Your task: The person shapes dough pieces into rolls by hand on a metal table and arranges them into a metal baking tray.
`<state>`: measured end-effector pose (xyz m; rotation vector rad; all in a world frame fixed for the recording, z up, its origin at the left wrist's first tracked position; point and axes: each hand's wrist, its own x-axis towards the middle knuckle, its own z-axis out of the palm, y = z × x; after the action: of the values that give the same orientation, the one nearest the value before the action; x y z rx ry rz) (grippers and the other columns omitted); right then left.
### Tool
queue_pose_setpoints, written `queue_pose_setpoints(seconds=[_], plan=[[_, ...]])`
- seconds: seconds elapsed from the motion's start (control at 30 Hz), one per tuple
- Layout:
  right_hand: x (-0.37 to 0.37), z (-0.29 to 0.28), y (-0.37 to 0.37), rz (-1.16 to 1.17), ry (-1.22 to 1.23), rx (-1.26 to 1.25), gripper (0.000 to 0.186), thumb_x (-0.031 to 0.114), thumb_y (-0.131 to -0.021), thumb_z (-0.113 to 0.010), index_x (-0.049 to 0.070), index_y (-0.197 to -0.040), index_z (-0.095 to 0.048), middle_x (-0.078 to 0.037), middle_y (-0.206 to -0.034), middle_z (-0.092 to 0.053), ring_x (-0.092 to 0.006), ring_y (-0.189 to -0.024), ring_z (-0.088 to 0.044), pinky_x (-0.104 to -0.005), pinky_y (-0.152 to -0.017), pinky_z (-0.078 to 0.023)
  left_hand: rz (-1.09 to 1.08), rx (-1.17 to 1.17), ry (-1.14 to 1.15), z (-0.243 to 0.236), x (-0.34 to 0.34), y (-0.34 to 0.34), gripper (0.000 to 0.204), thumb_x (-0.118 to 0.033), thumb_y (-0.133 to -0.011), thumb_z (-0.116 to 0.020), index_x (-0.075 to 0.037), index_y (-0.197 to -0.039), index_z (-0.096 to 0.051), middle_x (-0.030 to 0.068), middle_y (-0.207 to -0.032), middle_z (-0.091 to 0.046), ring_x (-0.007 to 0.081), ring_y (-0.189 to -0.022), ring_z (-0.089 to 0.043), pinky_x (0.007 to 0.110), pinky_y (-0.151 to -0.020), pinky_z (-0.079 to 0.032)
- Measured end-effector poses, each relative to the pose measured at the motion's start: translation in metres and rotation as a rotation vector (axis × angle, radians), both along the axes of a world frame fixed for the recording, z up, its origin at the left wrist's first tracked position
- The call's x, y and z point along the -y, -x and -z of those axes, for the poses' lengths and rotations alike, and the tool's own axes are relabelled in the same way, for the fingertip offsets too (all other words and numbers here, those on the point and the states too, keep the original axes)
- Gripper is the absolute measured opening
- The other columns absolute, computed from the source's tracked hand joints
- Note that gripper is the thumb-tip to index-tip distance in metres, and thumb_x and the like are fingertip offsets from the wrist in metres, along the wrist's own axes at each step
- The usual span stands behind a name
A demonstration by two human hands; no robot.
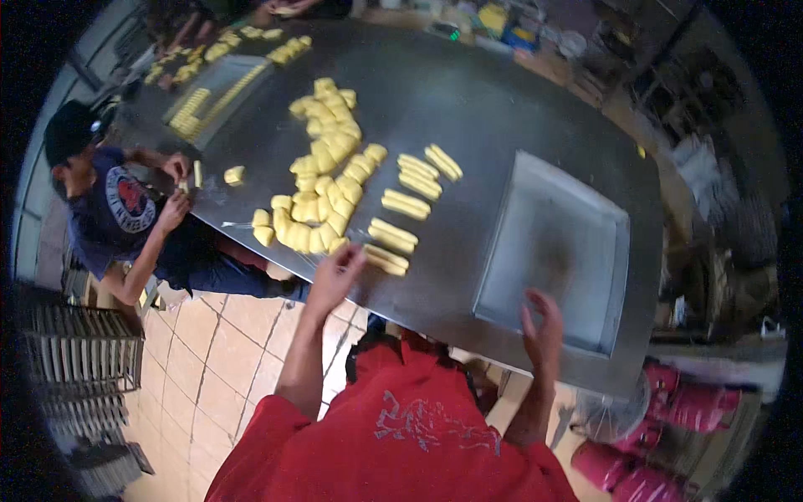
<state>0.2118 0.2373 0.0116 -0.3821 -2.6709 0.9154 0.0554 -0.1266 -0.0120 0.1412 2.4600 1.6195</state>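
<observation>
— Any lettering in view?
— Yes, on the navy-blue short-sleeved cloth T-shirt (114, 212) of the co-worker at left: pale capitals curve in a ring around a red emblem (131, 192).
— And the bright red cloth shirt (385, 460) in the foreground?
— It bears a broken, pale grey print (435, 425); whether writing or drawing, I cannot tell.
— The small glowing green display (454, 35) near the dark grey metal tabletop's (452, 100) far edge?
— Too small and blurred to read.

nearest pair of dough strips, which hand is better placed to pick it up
Probably the left hand: it is right by the left end of those dough strips, while the right hand is farther off, at the near edge of the metal tray.
</observation>
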Motion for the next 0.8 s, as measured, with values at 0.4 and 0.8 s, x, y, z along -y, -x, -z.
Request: queue_pose_setpoints(seconds=[0.4,0.8], plan=[[0.185,0.101,0.127,-0.291,-0.03,0.292,0.044,0.011,-0.075,-0.067,0.001,-0.117,-0.057,-0.022,-0.105,-0.054,-0.0393,-0.103,-0.054,-0.0442,-0.088,-0.047,-0.153,0.141,-0.201,0.026,0.065,0.022,0.036,-0.022,-0.094,-0.061,0.005,-0.118,-0.06,0.0089,-0.096,-0.066,0.013,-0.088,-0.06,0.026,-0.081,-0.047],[0.151,-0.029,0.137,-0.233,0.538,0.177,0.022,0.008,-0.083,-0.067,-0.004,-0.102,-0.065,-0.014,-0.088,-0.07,-0.0173,-0.076,-0.067,-0.0291,-0.069,-0.054,0.051,0.203,-0.339,0.034,-0.025,0.031,0.051,-0.037,-0.1,-0.046,-0.001,-0.137,-0.046,0.0099,-0.117,-0.06,0.0129,-0.099,-0.055,0.026,-0.087,-0.044]])
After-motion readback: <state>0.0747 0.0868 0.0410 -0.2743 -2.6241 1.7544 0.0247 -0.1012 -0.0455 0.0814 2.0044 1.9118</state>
